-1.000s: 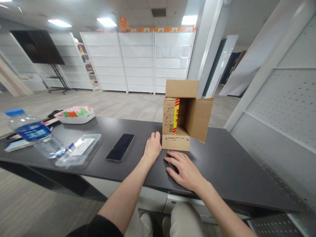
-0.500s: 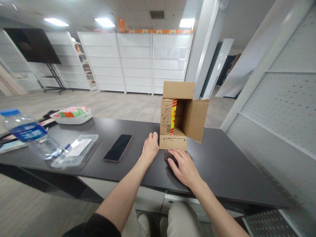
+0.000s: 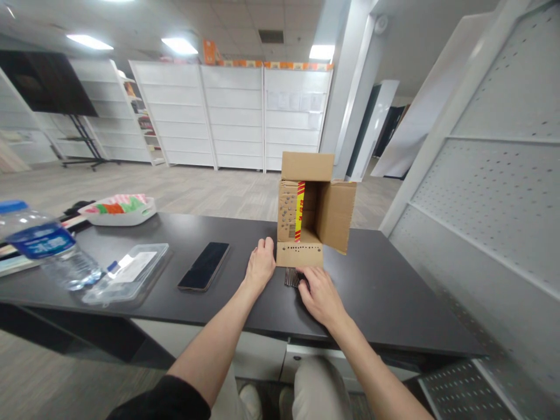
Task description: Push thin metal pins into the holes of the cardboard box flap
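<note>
An open cardboard box point(image 3: 335, 216) lies on its side on the dark table, its inside facing me. Grey dots cover its left flap point(image 3: 287, 210), and dark holes mark the front flap point(image 3: 300, 255). Beside the front flap, my left hand point(image 3: 261, 263) rests at the box's left edge with curled fingers; what they hold, if anything, is hidden. Just below that flap lies a row of thin dark pieces that look like screws point(image 3: 291, 277). My right hand point(image 3: 321, 294) is at the row's right end, fingers bent over the table, thumb apart from the forefinger.
Left of my hands lie a black phone point(image 3: 204, 266) and a clear plastic case point(image 3: 135, 271). Farther left are a water bottle point(image 3: 48, 242) and a white tray point(image 3: 131, 219) with colourful contents. A perforated panel point(image 3: 490, 233) rises on the right.
The whole view has shifted slightly, with the table and box a little farther left. My right hand uncovers more of the dark row. My left hand keeps its place by the box.
</note>
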A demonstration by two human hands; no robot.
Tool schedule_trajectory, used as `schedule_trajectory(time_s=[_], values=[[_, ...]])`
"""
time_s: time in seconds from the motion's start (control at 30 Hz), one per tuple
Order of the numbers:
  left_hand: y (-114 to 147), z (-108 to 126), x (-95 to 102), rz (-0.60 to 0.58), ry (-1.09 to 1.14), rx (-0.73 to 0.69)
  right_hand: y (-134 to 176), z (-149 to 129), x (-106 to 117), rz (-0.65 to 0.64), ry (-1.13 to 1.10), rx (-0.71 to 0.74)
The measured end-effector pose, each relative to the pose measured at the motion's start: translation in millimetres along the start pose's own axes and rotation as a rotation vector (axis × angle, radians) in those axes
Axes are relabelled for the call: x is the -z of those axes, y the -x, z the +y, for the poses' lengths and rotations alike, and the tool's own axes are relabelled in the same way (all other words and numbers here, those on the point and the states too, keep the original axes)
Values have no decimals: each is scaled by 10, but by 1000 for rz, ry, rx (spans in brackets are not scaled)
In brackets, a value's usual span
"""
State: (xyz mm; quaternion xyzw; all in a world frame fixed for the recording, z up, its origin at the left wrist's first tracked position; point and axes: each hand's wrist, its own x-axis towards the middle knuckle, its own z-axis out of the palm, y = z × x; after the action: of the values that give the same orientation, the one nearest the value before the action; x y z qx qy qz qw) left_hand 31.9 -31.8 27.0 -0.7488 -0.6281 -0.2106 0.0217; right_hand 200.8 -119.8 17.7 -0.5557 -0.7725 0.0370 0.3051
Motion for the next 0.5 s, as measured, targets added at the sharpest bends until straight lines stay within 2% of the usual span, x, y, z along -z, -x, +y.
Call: schedule_trajectory(time_s=[0.5], values=[[-1, -6, -16, 0, -11, -5, 19, -18, 12, -37, 61, 28]])
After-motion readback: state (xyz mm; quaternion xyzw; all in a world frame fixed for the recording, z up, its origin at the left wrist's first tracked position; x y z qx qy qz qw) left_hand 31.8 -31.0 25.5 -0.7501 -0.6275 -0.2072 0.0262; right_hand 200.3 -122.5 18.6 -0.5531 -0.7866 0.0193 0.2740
